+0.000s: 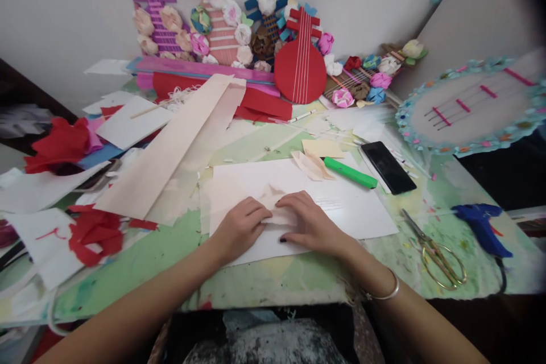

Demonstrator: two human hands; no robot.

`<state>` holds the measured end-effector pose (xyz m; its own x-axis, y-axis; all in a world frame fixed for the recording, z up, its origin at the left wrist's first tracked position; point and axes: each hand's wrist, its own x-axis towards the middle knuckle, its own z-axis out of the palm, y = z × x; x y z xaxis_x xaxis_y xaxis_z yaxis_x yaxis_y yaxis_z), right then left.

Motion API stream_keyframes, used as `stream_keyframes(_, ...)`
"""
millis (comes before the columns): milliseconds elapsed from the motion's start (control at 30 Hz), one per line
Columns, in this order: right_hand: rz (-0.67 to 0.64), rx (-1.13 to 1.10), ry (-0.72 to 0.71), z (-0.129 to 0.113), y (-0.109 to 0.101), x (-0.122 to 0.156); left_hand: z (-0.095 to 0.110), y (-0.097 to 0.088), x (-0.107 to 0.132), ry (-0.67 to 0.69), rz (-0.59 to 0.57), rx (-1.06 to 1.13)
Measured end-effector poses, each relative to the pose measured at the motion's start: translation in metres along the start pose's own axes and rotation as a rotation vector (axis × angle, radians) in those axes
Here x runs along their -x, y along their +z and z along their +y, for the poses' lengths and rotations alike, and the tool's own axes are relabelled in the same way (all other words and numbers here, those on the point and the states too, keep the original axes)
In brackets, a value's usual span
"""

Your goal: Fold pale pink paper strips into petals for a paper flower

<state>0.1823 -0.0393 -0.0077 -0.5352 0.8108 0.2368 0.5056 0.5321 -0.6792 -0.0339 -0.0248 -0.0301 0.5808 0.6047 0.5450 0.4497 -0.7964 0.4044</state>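
Note:
A small piece of pale cream crepe paper (pixel 279 216) lies between my hands on a white board (pixel 350 210), with a creased tip standing up at its far side. My left hand (pixel 241 227) has its fingers pressed together on the left end of the paper; its thumb is mostly hidden. From the other side, my right hand (pixel 313 224) arches over the paper, index fingertip touching it. The right thumb is held apart, low near the board. Beyond the hands lie a crumpled cream paper piece (pixel 313 166), a yellowish paper piece (pixel 323 148) and a green stick-like item (pixel 350 173).
To the right are a black phone (pixel 388 167), gold-handled scissors (pixel 435 253) and a blue glue gun (pixel 484 227) with its cord. Long cream paper (pixel 170 151) and red paper scraps (pixel 96 233) cover the left. Decorated instrument shapes, including a red one (pixel 300 71), lean along the wall.

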Motion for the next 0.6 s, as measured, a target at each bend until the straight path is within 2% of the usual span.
stream_keyframes(67, -0.024, 0.012, -0.063, 0.001, 0.0, 0.0, -0.001, -0.001, -0.001, -0.015, 0.024, 0.0)
stream_keyframes(133, 0.038, 0.016, -0.107, 0.003, 0.001, 0.0, -0.003, -0.002, -0.002, -0.002, 0.031, -0.005)
stream_keyframes(233, 0.137, 0.021, -0.192, 0.008, 0.003, 0.0, -0.006, -0.007, -0.005, 0.086, 0.017, -0.055)
stream_keyframes(400, 0.128, 0.18, -0.25, 0.014, 0.002, 0.001, -0.015, -0.014, -0.016, 0.241, -0.074, -0.118)
stream_keyframes(500, 0.091, 0.293, -0.225, 0.014, 0.002, 0.002, -0.019, -0.017, -0.02, 0.184, -0.156, 0.024)
stream_keyframes(600, 0.049, 0.282, -0.213, 0.014, 0.001, 0.002, -0.024, -0.019, -0.021, 0.106, -0.231, 0.209)
